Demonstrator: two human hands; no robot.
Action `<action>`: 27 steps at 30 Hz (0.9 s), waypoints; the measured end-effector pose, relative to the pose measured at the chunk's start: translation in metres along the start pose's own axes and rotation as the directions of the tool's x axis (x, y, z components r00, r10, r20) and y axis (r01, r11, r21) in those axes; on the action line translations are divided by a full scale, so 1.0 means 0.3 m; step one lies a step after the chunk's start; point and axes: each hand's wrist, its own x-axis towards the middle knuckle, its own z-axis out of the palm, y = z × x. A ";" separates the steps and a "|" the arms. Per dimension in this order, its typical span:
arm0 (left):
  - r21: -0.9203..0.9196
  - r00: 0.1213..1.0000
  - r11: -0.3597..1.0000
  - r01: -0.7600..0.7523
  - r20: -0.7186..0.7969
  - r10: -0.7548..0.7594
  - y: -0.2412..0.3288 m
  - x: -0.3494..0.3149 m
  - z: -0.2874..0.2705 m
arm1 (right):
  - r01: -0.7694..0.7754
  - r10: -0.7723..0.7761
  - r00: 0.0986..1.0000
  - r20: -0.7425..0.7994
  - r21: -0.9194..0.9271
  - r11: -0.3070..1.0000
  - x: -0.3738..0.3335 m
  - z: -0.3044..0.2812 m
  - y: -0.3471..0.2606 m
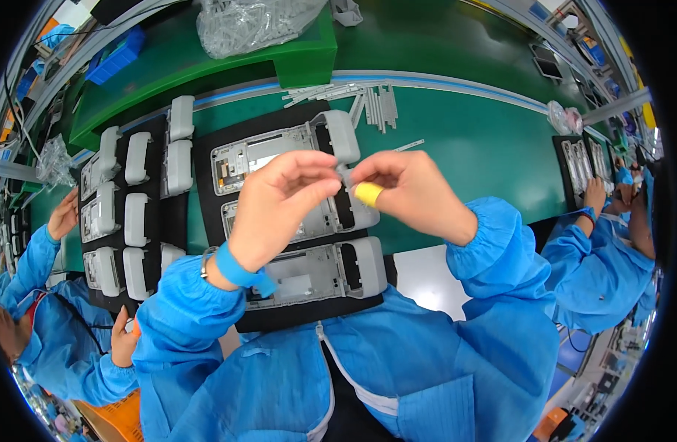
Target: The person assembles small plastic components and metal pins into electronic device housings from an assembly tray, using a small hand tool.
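Observation:
My left hand (283,202) and my right hand (414,193) meet above a black foam mat (206,147), fingertips bent in toward each other. Both thumbs press against the fingers in a pinch; whatever lies between them is too small and covered to make out. A blue band (239,267) circles my left wrist, and yellow tape (368,194) wraps a digit of my right hand. Below them, three grey plastic housings lie in a row on the mat. The nearest housing (309,276) shows fully, the far housing (253,156) mostly, while my hands partly cover the middle one.
Thin pale strips (381,107) lie beyond the mat, with one loose strip (410,145) nearer. A green raised shelf (305,65) carries a bag of clear plastic parts (250,26). More grey housings (136,157) stand left. Co-workers in blue sit on both sides.

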 end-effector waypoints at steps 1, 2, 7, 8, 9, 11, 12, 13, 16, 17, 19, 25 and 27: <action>0.053 1.000 0.998 -0.012 0.012 0.012 0.003 -0.010 -0.007 | 0.004 -0.003 0.998 -0.067 0.017 1.000 -0.004 -0.024 0.028; 0.337 0.990 0.931 -0.139 0.055 0.128 -0.026 -0.025 -0.035 | -0.013 0.021 0.993 -0.114 0.074 0.997 0.006 -0.059 0.065; 0.838 0.956 0.461 -0.292 0.269 0.117 -0.116 -0.082 -0.067 | -0.257 0.308 0.948 -0.079 0.379 0.889 0.028 -0.133 0.225; 0.881 0.951 0.358 -0.310 0.294 0.099 -0.126 -0.083 -0.067 | -0.275 0.343 0.938 -0.054 0.488 0.828 0.033 -0.134 0.251; 0.880 0.951 0.362 -0.308 0.295 0.094 -0.125 -0.080 -0.067 | -0.280 0.349 0.936 -0.052 0.490 0.825 0.035 -0.126 0.263; 0.880 0.940 0.331 -0.341 0.325 0.105 -0.117 -0.072 -0.063 | -0.320 0.375 0.927 -0.001 0.519 0.793 0.040 -0.104 0.280; 0.882 0.943 0.332 -0.333 0.318 0.099 -0.117 -0.070 -0.057 | -0.326 0.376 0.927 0.009 0.519 0.791 0.043 -0.095 0.287; 0.877 0.944 0.351 -0.329 0.320 0.085 -0.117 -0.067 -0.051 | -0.318 0.363 0.931 0.022 0.534 0.783 0.045 -0.087 0.295; 0.855 0.945 0.411 -0.317 0.320 0.064 -0.124 -0.055 -0.058 | -0.324 0.349 0.934 0.073 0.579 0.748 0.053 -0.051 0.302; 0.836 0.945 0.448 -0.316 0.322 0.065 -0.129 -0.051 -0.059 | -0.333 0.344 0.933 0.103 0.607 0.722 0.052 -0.042 0.304; 0.818 0.950 0.487 -0.306 0.296 0.099 -0.139 -0.051 -0.071 | -0.341 0.332 0.932 0.142 0.653 0.676 0.047 -0.018 0.302; 0.745 0.960 0.612 -0.266 0.263 0.097 -0.101 -0.054 -0.097 | -0.348 0.237 0.937 0.257 0.756 0.555 0.045 0.046 0.234; 0.736 0.957 0.618 -0.275 0.273 0.101 -0.095 -0.056 -0.097 | -0.351 0.219 0.936 0.274 0.745 0.567 0.050 0.059 0.224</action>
